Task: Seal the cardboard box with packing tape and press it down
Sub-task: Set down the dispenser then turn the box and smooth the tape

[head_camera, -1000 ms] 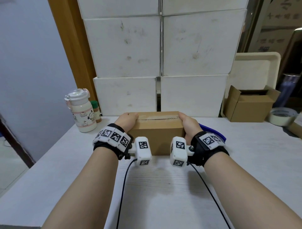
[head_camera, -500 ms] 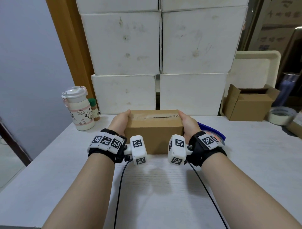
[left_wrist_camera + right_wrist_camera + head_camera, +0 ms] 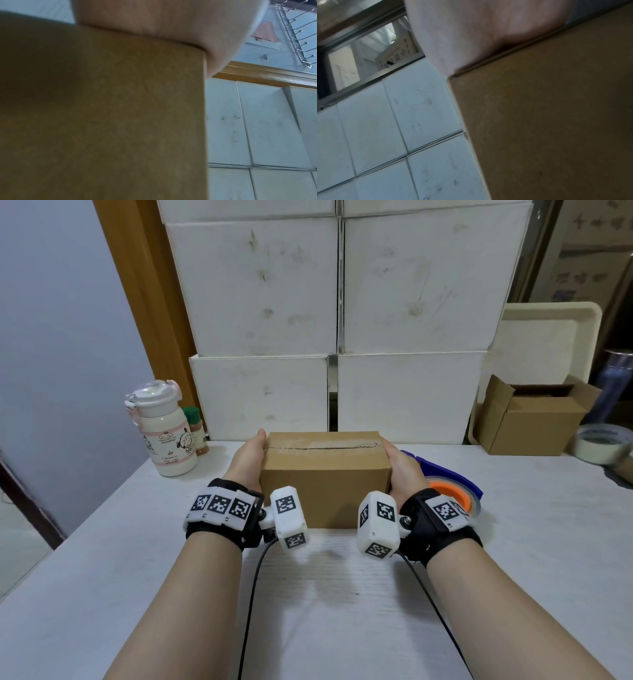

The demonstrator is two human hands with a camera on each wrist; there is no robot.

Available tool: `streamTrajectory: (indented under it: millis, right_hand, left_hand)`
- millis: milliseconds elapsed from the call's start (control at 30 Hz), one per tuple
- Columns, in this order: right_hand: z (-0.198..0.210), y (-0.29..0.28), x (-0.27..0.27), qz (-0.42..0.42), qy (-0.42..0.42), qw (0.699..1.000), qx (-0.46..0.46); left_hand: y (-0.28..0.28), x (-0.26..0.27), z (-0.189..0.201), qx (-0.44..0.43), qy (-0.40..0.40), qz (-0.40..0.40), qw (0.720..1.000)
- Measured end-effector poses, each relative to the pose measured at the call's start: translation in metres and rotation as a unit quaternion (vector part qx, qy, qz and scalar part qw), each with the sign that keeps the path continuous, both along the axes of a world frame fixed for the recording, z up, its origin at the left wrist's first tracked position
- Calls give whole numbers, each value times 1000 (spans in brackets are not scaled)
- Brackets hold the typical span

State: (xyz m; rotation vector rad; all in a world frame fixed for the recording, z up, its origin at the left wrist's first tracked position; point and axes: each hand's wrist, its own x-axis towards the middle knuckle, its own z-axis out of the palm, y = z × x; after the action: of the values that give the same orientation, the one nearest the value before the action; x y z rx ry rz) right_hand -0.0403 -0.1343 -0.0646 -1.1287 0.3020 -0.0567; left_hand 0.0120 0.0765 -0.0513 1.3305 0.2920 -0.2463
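Nearest on the white table (image 3: 342, 594), the two forearms reach forward, each wrist carrying a marker-covered camera unit. The left hand (image 3: 247, 457) and right hand (image 3: 401, 467) press against the left and right ends of the cardboard box (image 3: 325, 494), which sits mid-table; how the fingers lie on the far side cannot be told. Clear packing tape (image 3: 322, 447) appears to run along the top seam, so sealing looks done, with only pressing down or releasing the box left. Just right of the box lies a blue tape dispenser (image 3: 452, 487) with an orange core. Farther back stand a white bottle (image 3: 164, 433) on the left, an open carton (image 3: 534, 422) and a tape roll (image 3: 603, 443) on the right, and stacked white foam boxes (image 3: 335, 302).
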Motion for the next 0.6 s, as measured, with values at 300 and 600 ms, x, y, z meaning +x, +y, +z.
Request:
streamTrajectory:
  millis: [300, 600]
  right_hand:
    - [0, 2, -2, -13, -5, 999, -38]
    - [3, 6, -7, -40, 35, 999, -9]
  left_hand:
    - [2, -6, -1, -28, -7, 5, 1000]
    - [0, -8, 1, -57, -11, -25, 998]
